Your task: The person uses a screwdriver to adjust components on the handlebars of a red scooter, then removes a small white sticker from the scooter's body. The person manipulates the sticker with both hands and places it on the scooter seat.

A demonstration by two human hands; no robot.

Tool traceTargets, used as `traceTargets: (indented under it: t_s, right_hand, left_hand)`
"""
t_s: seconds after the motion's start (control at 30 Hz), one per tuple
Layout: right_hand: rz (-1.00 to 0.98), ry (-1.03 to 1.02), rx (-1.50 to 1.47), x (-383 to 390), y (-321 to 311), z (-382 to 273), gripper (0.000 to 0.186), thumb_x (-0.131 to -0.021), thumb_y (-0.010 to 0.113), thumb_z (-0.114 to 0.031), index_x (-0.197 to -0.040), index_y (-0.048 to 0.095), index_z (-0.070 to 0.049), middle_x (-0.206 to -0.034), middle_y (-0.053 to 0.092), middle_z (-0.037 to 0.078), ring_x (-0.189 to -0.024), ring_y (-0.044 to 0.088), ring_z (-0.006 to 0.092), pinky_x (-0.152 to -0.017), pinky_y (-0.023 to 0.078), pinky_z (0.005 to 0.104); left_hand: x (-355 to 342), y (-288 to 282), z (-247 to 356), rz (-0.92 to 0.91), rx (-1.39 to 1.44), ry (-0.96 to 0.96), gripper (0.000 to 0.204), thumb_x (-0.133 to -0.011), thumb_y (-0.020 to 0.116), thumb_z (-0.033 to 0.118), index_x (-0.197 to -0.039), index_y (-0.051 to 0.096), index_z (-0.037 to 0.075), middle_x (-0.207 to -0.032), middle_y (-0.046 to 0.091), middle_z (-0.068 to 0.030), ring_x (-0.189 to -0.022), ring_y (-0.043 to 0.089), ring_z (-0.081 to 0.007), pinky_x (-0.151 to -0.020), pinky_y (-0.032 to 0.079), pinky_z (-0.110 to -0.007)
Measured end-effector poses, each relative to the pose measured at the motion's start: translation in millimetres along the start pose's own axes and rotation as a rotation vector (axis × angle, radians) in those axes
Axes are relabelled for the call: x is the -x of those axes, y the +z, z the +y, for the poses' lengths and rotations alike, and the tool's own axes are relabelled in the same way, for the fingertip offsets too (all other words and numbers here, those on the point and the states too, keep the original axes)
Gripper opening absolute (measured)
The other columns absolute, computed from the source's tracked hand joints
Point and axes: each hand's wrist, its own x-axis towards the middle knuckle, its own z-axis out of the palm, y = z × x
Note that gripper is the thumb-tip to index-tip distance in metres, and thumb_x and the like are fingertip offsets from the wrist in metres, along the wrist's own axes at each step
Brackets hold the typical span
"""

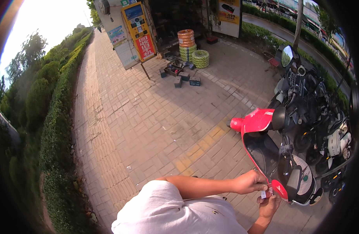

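Note:
My left hand (250,182) reaches across from the left with thumb and fingers pinched on a small flat red piece (269,190) with pale dots. Below it, my right hand (269,206) grips the same piece from its lower side. A little white part (263,194) shows at its left edge; its exact kind is too small to make out. Just beyond my hands stands a red electric scooter (259,119) with a dark footwell and a patterned light seat (304,171). The scooter's rounded red rear panel (279,190) lies close behind the held piece.
Parked scooters (304,101) crowd the right side. Ahead, battery-like boxes (194,81) and a parts tray (174,69) lie on the paving by stacked orange tires (186,38) and green-wrapped tires (200,59). A yellow-and-red kiosk (139,31) stands behind. A hedge (56,121) lines the left.

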Motion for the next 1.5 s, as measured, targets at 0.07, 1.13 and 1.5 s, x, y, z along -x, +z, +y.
traceTargets:
  t_s: [0.07,1.13,1.5]
  right_hand:
    - [-0.056,0.132,-0.104,0,-1,-1,0.048,-0.084,0.071,-0.045,-0.097,0.060,0.000,-0.068,0.057,0.005,-0.050,0.052,0.0136,-0.040,0.045,0.0299]
    - [0.173,-0.125,0.236,12,7,-3,0.041,-0.092,0.064,-0.037,-0.078,0.053,-0.001,-0.070,0.051,0.004,-0.056,0.049,0.0124,-0.050,0.037,0.0243]
    - [0.224,-0.547,1.062,6,-2,-1,0.016,-0.095,0.051,-0.010,-0.084,0.050,0.002,-0.081,0.051,0.012,-0.073,0.051,0.0256,-0.065,0.041,0.0372]
  left_hand:
    - [6,-4,-2,-0.113,0.233,-0.161,0.026,-0.094,0.062,0.024,-0.092,0.065,-0.002,-0.074,0.058,-0.0058,-0.069,0.054,-0.0179,-0.063,0.045,-0.033]
    - [-21,15,5,-0.137,-0.046,0.160,0.009,-0.086,0.064,0.008,-0.085,0.059,0.000,-0.079,0.060,-0.0116,-0.076,0.060,-0.0319,-0.067,0.048,-0.040]
    - [-27,25,11,-0.117,0.134,-0.244,0.027,-0.098,0.054,0.019,-0.085,0.061,-0.002,-0.076,0.067,-0.0090,-0.072,0.064,-0.0150,-0.065,0.050,-0.032]
